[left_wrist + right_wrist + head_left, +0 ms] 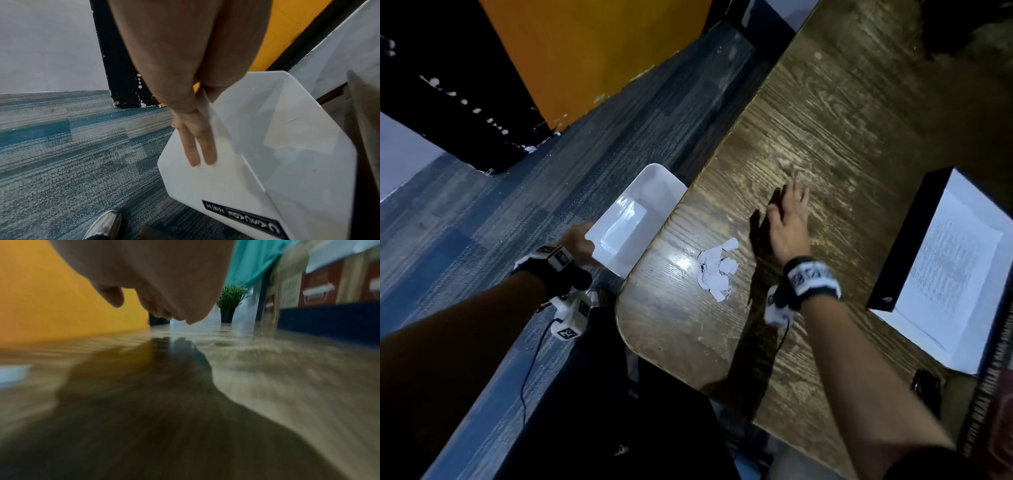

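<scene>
A white plastic bin (640,212) (287,146) hangs beside the left edge of the brown wooden table (825,120), below the tabletop. My left hand (578,245) (197,142) grips the bin's near wall, fingers straight down its outside and the thumb hidden behind the rim. A small heap of torn white paper scraps (717,269) lies on the table near that edge. My right hand (789,219) (164,288) hovers flat just above the tabletop to the right of the scraps, fingers straight, holding nothing.
A black tray with a printed white sheet (945,260) lies at the table's right. A potted green plant (230,301) stands at the far end. Blue carpet (517,212) and an orange wall panel (592,51) lie to the left. My shoe (104,225) is on the carpet.
</scene>
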Motion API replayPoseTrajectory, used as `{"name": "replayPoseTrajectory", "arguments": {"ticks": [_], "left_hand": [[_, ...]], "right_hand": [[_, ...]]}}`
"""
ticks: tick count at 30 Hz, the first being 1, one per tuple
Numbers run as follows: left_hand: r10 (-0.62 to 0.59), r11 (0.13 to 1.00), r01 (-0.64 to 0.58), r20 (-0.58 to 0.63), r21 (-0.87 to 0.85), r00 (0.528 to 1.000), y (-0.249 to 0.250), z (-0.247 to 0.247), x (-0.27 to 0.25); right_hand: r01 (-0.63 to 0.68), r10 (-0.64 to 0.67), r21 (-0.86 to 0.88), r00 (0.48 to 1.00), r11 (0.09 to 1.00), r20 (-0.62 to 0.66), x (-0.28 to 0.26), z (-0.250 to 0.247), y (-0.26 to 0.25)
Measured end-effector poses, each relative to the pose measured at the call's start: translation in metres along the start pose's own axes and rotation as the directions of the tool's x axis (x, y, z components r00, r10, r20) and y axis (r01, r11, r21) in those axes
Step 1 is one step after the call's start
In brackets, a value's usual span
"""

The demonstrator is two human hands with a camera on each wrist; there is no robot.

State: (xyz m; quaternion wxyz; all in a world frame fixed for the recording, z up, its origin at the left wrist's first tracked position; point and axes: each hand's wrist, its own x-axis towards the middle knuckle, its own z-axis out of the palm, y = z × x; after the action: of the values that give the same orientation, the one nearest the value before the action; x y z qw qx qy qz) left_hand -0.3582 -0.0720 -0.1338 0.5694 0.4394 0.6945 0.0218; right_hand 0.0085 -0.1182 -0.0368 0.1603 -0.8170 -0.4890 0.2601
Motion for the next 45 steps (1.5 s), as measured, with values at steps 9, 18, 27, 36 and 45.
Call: {"name": "replayPoseTrajectory", "arguments": {"ticks": [9, 18, 27, 36, 45], "left_hand": [[0.07, 0.994, -0.07, 0.01, 0.089, 0.998, 0.006, -0.002, -0.006], [0.07, 0.992, -0.063, 0.064, -0.107, 0.995, 0.014, -0.005, -0.021], [0.107, 0.927, -0.017, 0.223, -0.374, 0.969, -0.006, -0.019, -0.024], [0.169, 0.828, 0.058, 0.347, -0.558, 0.922, -0.019, -0.025, -0.04], [0.025, 0.994, -0.014, 0.102, -0.106, 0.995, -0.011, -0.022, -0.051]], "right_hand": [[0.266, -0.192, -0.136, 0.896, 0.954, 0.401, -0.039, 0.007, 0.001], [-0.004, -0.005, 0.085, 0.994, 0.996, 0.105, -0.109, 0.028, 0.008], [-0.203, 0.201, 0.025, 0.978, 0.979, 0.056, -0.142, 0.109, -0.073], [-0.337, 0.341, 0.052, 0.93, 0.94, -0.14, -0.142, 0.098, -0.041], [-0.201, 0.199, 0.056, 0.979, 0.978, 0.044, -0.138, 0.146, -0.126]]}}
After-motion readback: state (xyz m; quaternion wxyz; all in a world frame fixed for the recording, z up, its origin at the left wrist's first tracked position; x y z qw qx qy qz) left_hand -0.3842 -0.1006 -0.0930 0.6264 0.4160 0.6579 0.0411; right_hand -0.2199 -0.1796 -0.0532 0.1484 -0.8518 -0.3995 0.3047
